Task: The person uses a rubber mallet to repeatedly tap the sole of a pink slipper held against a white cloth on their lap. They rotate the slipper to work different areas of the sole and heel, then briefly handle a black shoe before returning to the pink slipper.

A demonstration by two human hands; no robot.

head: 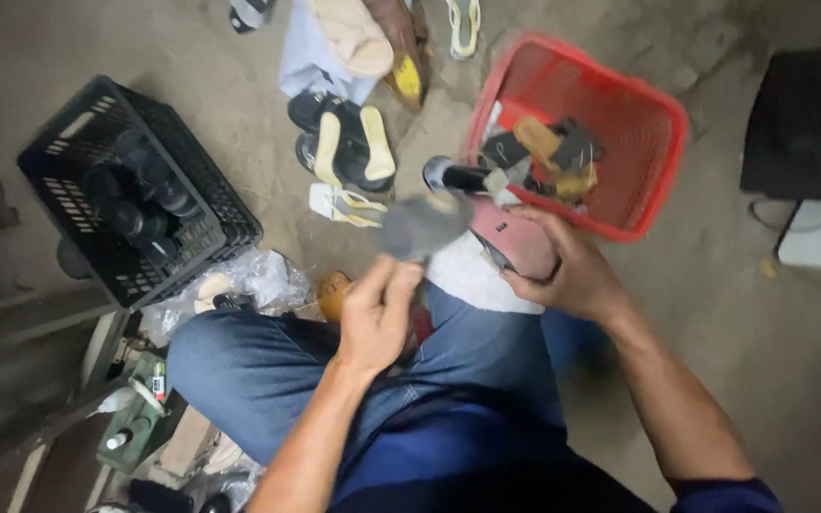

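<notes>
A blurred grey piece (pixel 422 226) is pinched by the left hand (pixel 375 315); a pink shoe (pixel 517 242), at three o'clock, is gripped by the right hand (pixel 570 275); steadying against the knee (pixel 472 285) is advised.

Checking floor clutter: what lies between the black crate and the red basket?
Head view: sandals on the floor between black crate and red basket.

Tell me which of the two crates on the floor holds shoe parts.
The red basket beyond the right hand; soles and heel pieces lie in it. The black crate on the left holds dark round things instead.
</notes>
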